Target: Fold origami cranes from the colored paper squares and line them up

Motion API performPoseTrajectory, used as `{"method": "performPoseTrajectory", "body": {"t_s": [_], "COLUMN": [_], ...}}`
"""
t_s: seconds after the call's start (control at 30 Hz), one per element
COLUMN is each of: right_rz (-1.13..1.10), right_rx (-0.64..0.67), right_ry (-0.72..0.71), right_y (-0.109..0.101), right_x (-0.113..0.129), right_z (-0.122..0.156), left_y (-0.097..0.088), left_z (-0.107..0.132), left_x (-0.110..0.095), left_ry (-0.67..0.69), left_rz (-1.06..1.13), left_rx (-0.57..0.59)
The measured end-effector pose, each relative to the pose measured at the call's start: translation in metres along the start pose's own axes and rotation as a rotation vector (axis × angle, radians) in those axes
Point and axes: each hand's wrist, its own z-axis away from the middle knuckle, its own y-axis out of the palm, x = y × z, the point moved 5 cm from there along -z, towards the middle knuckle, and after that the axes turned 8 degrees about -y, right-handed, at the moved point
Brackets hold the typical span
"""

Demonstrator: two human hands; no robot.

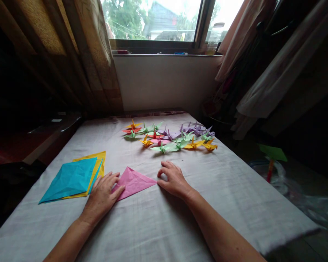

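Observation:
A pink paper [133, 182] folded into a triangle lies on the grey cloth [153, 225] in front of me. My left hand [104, 194] rests flat on its left corner, fingers stretched out. My right hand [173, 178] sits at the triangle's right tip, fingers curled down and pressing near the point, with nothing held in them. To the left of my left hand lies a small stack of square sheets, blue [69, 179] on top of yellow [98, 160].
Several folded paper cranes [171, 136] in red, green, purple, yellow and pink are spread across the far middle of the cloth. A window and curtains stand behind. A dark wooden ledge [43, 134] runs along the left; plastic and a green sheet [272, 153] lie right.

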Motion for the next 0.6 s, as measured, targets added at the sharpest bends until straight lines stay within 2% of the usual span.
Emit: {"method": "performPoseTrajectory", "body": {"t_s": [0.1, 0.2, 0.33, 0.47, 0.6], "right_rz": [-0.014, -0.042, -0.096, -0.084, -0.020], "right_rx": [-0.018, -0.076, -0.170, -0.198, -0.190], "right_ry": [0.004, 0.006, 0.006, -0.019, -0.043], "right_y": [0.000, -0.002, -0.005, -0.005, -0.003], "right_x": [0.000, -0.003, -0.008, -0.010, -0.010], "right_z": [0.001, 0.000, -0.001, -0.001, 0.000], "left_y": [0.002, 0.001, 0.007, 0.018, 0.023], "left_z": [-0.012, -0.024, -0.033, -0.028, -0.022], "left_x": [-0.007, -0.011, -0.010, -0.004, -0.002], "left_ry": [-0.033, -0.030, 0.003, 0.026, 0.077], "left_rz": [0.112, 0.165, 0.158, 0.165, 0.165], "left_rx": [0.049, 0.050, -0.048, -0.170, -0.181]}}
